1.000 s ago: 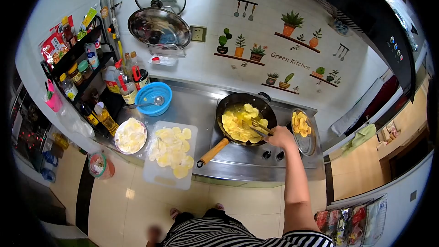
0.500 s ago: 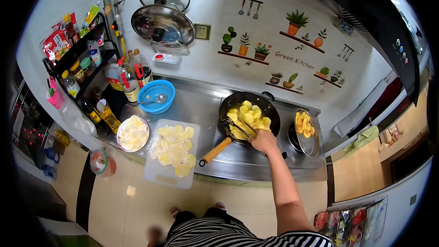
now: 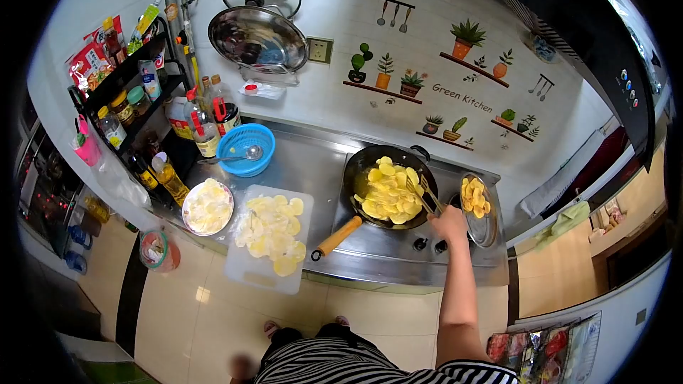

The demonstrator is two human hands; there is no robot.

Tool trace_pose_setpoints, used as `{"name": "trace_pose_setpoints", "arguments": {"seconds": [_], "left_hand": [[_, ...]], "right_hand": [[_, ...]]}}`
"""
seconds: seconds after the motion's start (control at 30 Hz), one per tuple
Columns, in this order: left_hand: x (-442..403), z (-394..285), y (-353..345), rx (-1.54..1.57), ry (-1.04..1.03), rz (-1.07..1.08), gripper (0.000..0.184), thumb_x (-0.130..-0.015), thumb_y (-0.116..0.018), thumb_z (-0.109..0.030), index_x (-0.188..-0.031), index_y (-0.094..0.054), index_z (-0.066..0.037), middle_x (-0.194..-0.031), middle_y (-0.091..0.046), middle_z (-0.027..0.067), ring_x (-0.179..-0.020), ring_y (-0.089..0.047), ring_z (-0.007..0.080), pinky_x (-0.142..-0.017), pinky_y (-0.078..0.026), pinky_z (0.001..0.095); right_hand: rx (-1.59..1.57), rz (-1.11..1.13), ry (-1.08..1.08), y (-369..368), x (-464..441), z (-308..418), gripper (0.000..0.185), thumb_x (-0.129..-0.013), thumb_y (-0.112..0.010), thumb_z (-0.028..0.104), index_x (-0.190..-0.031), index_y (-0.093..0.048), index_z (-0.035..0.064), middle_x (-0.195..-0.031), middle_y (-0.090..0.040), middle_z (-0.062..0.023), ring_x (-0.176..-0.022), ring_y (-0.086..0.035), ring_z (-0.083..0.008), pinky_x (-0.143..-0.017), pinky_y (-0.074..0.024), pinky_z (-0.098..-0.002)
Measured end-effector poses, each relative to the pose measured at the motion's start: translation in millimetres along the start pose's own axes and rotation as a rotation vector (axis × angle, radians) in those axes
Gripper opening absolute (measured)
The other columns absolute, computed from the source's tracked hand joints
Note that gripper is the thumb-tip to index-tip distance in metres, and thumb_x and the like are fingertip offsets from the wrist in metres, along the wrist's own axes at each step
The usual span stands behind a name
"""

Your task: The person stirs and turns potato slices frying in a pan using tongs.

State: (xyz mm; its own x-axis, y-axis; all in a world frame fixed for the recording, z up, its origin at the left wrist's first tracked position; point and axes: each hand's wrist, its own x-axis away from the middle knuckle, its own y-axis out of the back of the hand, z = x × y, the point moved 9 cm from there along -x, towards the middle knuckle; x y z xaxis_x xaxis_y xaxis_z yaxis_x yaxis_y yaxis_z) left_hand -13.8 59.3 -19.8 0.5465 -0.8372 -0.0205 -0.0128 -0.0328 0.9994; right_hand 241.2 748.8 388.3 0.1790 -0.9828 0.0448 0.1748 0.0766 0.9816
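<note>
The left hand [image 3: 242,367] is low down and blurry, so I can't tell if it holds anything. Pale slices [image 3: 277,231] lie on the white board [image 3: 249,274], which pokes over the front edge of the tabletop [image 3: 307,160], and in the bowl [image 3: 206,232] to its left; they look raw, so that part seems not done. The right hand [image 3: 449,225] is wrapped around a tool that looks like tongs [image 3: 430,199], tips at the yellow slices [image 3: 388,195] in the black wok [image 3: 350,181]. The wok sits toward the right end, and its slices look part cooked. Golden slices [image 3: 474,197] on the metal plate [image 3: 486,232] by the right edge look done. I count one board, one bowl, one tool, one wok, one plate and, near the back edge, one blue basket [image 3: 245,169] with one ladle [image 3: 254,152]. The slices overlap too much to count.
</note>
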Motion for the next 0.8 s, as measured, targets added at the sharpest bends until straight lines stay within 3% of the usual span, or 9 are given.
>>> {"name": "trace_pose_setpoints", "arguments": {"seconds": [0.07, 0.2, 0.23, 0.3, 0.4, 0.5, 0.57, 0.7, 0.8], "left_hand": [[-5.9, 3.0, -16.3, 0.161, 0.045, 0.319, 0.016, -0.084, -0.055, -0.022, -0.088, -0.061, -0.008, -0.079, -0.057, 0.0101, -0.074, -0.056, 0.0238, -0.066, -0.046, 0.0401], [-17.7, 6.8, -22.1, 0.174, 0.048, 0.175, 0.030, -0.073, -0.067, -0.036, -0.067, -0.062, -0.007, -0.062, -0.060, 0.0090, -0.053, -0.056, 0.0271, -0.050, -0.045, 0.0422], [-11.7, 27.3, -24.8, 0.666, 0.396, 0.078, 0.025, -0.076, -0.064, -0.028, -0.071, -0.061, -0.004, -0.063, -0.061, 0.0109, -0.054, -0.057, 0.0262, -0.050, -0.047, 0.0399], [2.0, 42.6, -36.3, 1.149, 0.745, -0.033, 0.020, -0.078, -0.062, -0.020, -0.074, -0.061, 0.000, -0.064, -0.062, 0.0129, -0.054, -0.058, 0.0252, -0.050, -0.048, 0.0376], [1.4, 42.6, -33.5, 1.094, 0.708, -0.026, 0.014, -0.080, -0.055, -0.008, -0.082, -0.060, 0.005, -0.068, -0.063, 0.0165, -0.058, -0.060, 0.0251, -0.054, -0.051, 0.0349], [1.9, 43.0, -23.0, 0.982, 0.627, -0.031, 0.018, -0.077, -0.059, -0.010, -0.084, -0.061, 0.006, -0.070, -0.064, 0.0164, -0.060, -0.061, 0.0258, -0.057, -0.052, 0.0361], [13.9, 44.6, -33.3, 1.166, 1.004, 0.218, 0.023, -0.074, -0.060, -0.011, -0.087, -0.062, 0.007, -0.072, -0.065, 0.0162, -0.063, -0.062, 0.0262, -0.060, -0.053, 0.0362], [16.9, 41.8, -44.8, 1.222, 1.027, 0.210, 0.025, -0.072, -0.062, -0.013, -0.086, -0.063, 0.008, -0.074, -0.065, 0.0162, -0.065, -0.063, 0.0257, -0.061, -0.053, 0.0356], [-3.1, 35.6, -28.2, 0.955, 0.621, -0.013, 0.027, -0.074, -0.062, -0.014, -0.089, -0.062, 0.008, -0.074, -0.065, 0.0167, -0.067, -0.063, 0.0263, -0.062, -0.053, 0.0364]], "right_hand": [[0.025, 0.028, -0.022, -7.5, -5.3, -13.9, 0.043, -0.072, -0.068, 0.036, -0.102, -0.066, 0.0051, -0.096, -0.065, -0.0216, -0.094, -0.061, -0.0356, -0.081, -0.0489, -0.0429], [-0.013, 0.081, -0.024, -20.6, -3.9, -4.9, 0.047, -0.072, -0.068, 0.037, -0.103, -0.064, 0.0015, -0.097, -0.064, -0.0233, -0.095, -0.061, -0.0356, -0.082, -0.0489, -0.0422], [-0.001, 0.084, -0.033, -20.4, -1.4, 2.4, 0.046, -0.073, -0.066, 0.038, -0.104, -0.065, 0.0040, -0.097, -0.064, -0.0220, -0.095, -0.061, -0.0351, -0.083, -0.0489, -0.0420], [-0.008, 0.109, -0.015, -32.7, -8.4, 11.6, 0.046, -0.073, -0.066, 0.038, -0.105, -0.064, 0.0052, -0.098, -0.064, -0.0214, -0.095, -0.061, -0.0350, -0.083, -0.0488, -0.0419], [-0.037, 0.108, 0.017, -46.4, -11.3, 26.6, 0.043, -0.074, -0.066, 0.035, -0.108, -0.064, 0.0083, -0.098, -0.064, -0.0210, -0.095, -0.061, -0.0345, -0.084, -0.0484, -0.0418], [-0.096, 0.156, 0.079, -43.8, -4.2, 46.6, 0.042, -0.074, -0.067, 0.034, -0.097, -0.065, -0.0005, -0.099, -0.064, -0.0226, -0.095, -0.061, -0.0355, -0.081, -0.0497, -0.0422], [-0.115, 0.162, 0.107, -25.7, 7.9, 53.3, 0.042, -0.075, -0.066, 0.034, -0.098, -0.065, -0.0006, -0.099, -0.064, -0.0223, -0.095, -0.061, -0.0355, -0.081, -0.0495, -0.0421], [-0.082, 0.190, 0.208, -0.4, 28.5, 52.4, 0.041, -0.075, -0.066, 0.033, -0.103, -0.064, 0.0030, -0.096, -0.064, -0.0224, -0.095, -0.061, -0.0354, -0.081, -0.0490, -0.0415], [-0.101, 0.270, 0.246, 8.4, 49.7, 52.6, 0.042, -0.075, -0.066, 0.034, -0.107, -0.064, 0.0070, -0.093, -0.064, -0.0228, -0.094, -0.061, -0.0358, -0.081, -0.0485, -0.0420]]}}
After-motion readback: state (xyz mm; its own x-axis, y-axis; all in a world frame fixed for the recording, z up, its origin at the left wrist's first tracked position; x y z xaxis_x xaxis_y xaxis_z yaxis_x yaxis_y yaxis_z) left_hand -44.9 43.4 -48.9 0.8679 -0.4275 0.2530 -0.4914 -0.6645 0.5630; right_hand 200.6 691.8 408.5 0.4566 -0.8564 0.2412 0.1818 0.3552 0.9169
